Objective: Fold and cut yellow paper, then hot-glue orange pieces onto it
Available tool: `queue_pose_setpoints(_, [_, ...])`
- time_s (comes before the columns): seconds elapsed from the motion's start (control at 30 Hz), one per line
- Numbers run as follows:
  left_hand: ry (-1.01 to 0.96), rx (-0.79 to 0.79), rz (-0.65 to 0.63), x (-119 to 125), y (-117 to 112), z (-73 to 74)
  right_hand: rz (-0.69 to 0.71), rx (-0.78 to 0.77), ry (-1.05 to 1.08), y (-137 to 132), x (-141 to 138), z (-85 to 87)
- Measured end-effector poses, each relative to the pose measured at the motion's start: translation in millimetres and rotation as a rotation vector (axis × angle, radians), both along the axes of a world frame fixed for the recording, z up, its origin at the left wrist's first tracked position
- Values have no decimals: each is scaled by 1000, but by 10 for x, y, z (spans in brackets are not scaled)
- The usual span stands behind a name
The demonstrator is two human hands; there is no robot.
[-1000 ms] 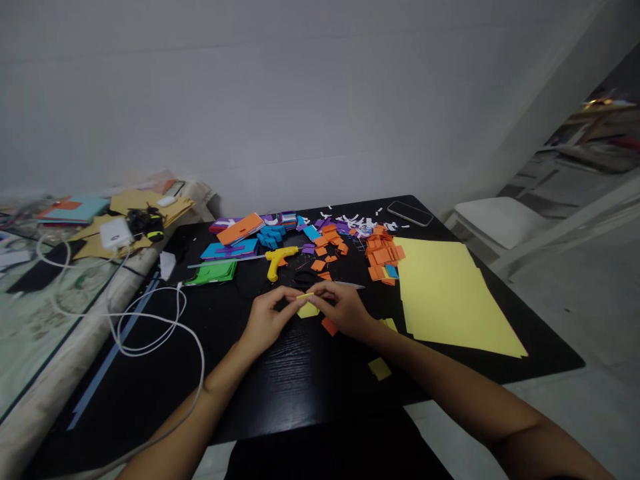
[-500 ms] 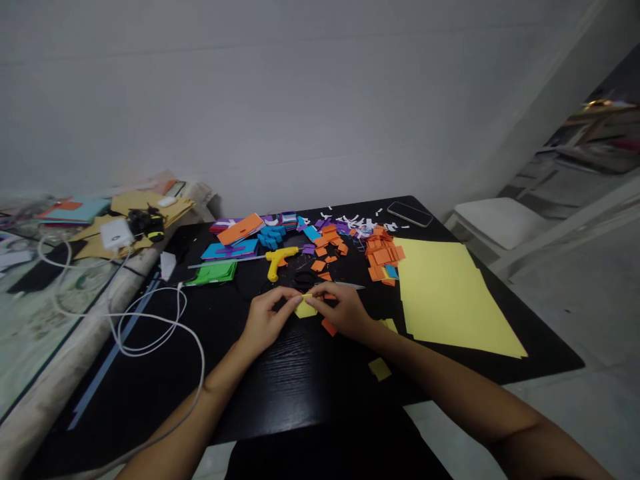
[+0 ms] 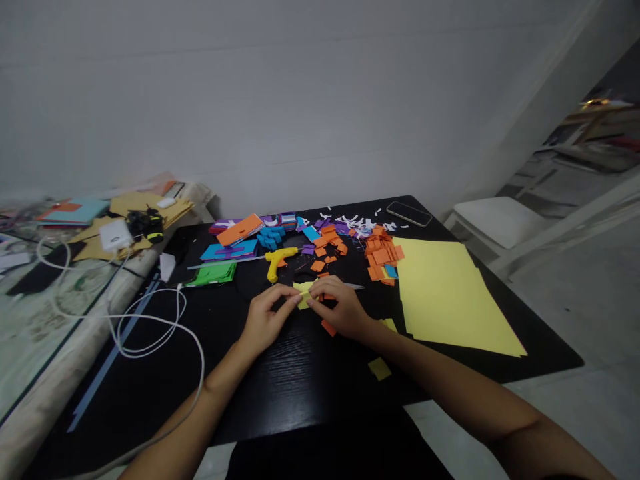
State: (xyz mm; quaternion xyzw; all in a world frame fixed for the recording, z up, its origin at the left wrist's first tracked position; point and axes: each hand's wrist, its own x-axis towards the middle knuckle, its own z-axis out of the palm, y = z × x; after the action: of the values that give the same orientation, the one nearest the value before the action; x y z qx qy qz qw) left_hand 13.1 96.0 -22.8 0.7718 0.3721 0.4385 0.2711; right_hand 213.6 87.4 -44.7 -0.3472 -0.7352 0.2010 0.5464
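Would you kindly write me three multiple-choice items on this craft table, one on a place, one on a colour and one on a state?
1. Where does the glue gun lie?
A. Beyond the hands, near the middle of the table
B. On the large yellow sheets
C. On the floor

2. What colour is the small paper piece pinched between the hands?
A. Green
B. Yellow
C. Purple

3. How is that piece held?
A. Lying untouched
B. By the left hand alone
C. By fingertips of both the left hand and the right hand

Answers: 1 A, it lies just beyond the fingers on the black table; 2 B, it matches the large yellow sheets; 3 C, both hands' fingertips meet on it.
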Motion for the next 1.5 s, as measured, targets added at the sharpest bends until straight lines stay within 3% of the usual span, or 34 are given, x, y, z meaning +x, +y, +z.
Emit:
queue_pose_setpoints(0.13, [-5, 20, 0, -9, 12, 11, -43, 14, -53, -28, 14, 13])
queue_pose_setpoints(0.33, [-60, 95, 53, -27, 39, 10, -127, -147, -34, -64, 37, 46])
queue_pose_setpoints(0.6, [-75, 88, 34, -22, 52, -25, 93, -435, 146, -19, -23, -18])
queue_pose_setpoints(0.9, [-38, 48, 4, 8, 0, 15, 48, -402, 110, -15, -4, 25])
queue_pose_setpoints(1.5, [83, 275, -58, -15, -21, -29, -20, -377, 110, -10, 11, 1])
